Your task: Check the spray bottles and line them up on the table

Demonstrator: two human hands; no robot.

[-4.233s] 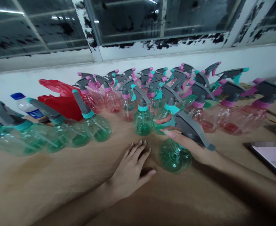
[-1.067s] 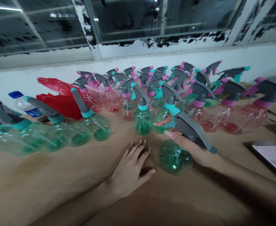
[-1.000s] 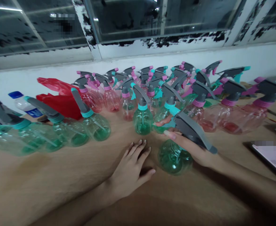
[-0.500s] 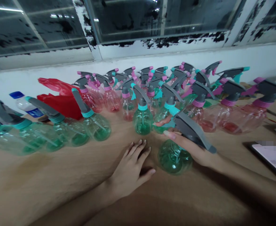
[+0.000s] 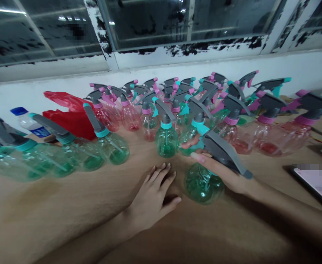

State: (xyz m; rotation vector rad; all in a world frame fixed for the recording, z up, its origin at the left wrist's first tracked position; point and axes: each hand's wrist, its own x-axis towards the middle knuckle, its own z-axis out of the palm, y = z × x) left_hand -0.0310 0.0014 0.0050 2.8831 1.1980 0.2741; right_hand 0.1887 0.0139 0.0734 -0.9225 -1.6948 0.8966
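Observation:
My right hand (image 5: 218, 170) is wrapped round the neck of a green spray bottle (image 5: 203, 187), just under its grey and teal trigger head. The bottle's base rests on or close to the table, and some fingers are hidden behind the head. Palm down on the wooden table (image 5: 117, 242), my left hand (image 5: 152, 200) lies to the left of that bottle with its fingers apart, holding nothing. Another green spray bottle (image 5: 166, 143) stands upright just beyond my left fingertips.
Several green spray bottles (image 5: 113, 148) line the left side. Many pink ones (image 5: 284, 135) crowd the back and right. A red plastic bag (image 5: 70, 121) and a blue-capped water bottle (image 5: 30, 123) sit at back left. A phone-like screen (image 5: 318, 187) lies at the right edge.

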